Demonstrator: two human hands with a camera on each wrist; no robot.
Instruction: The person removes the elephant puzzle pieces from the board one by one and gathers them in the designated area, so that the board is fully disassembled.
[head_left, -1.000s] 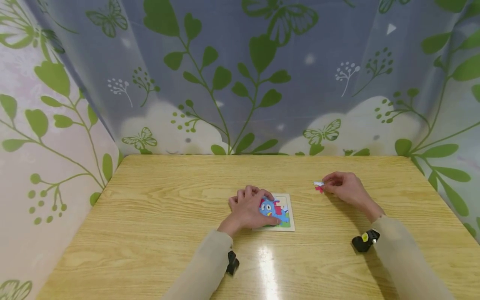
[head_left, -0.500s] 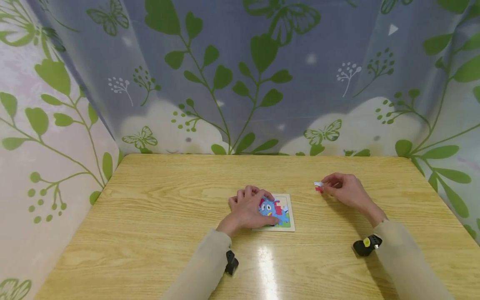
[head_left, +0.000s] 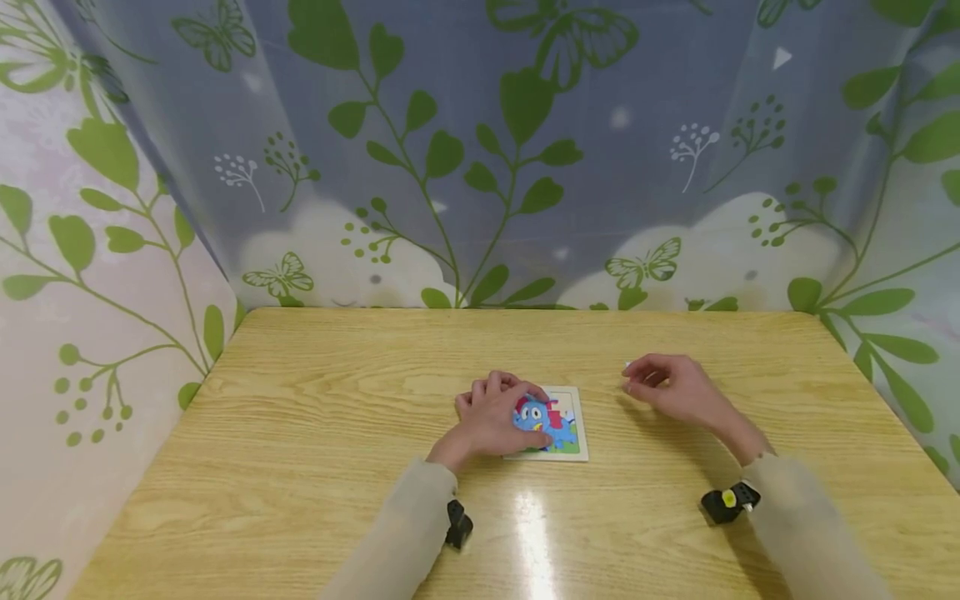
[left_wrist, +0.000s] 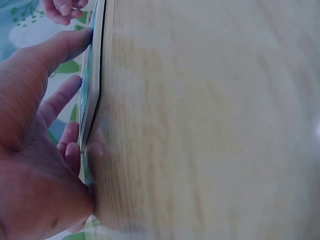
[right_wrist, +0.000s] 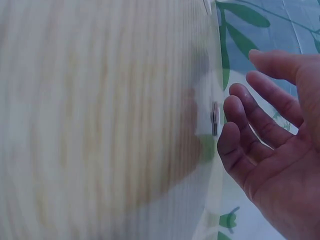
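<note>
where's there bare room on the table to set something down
The widest bare patch of table lies between the left hand and the table's left edge. More bare wood shows between the sleeves, and a narrower gap between the picture board and the right hand. Crowded: the picture board, partly covered by the left hand, and the small piece beside the right hand.

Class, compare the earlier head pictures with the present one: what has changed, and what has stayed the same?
The right hand has moved left, toward the framed puzzle, and now nearly covers the loose piece in the head view. No clear taking hold or letting go shows. The left hand stayed resting on the framed puzzle, which has not visibly moved.
</note>
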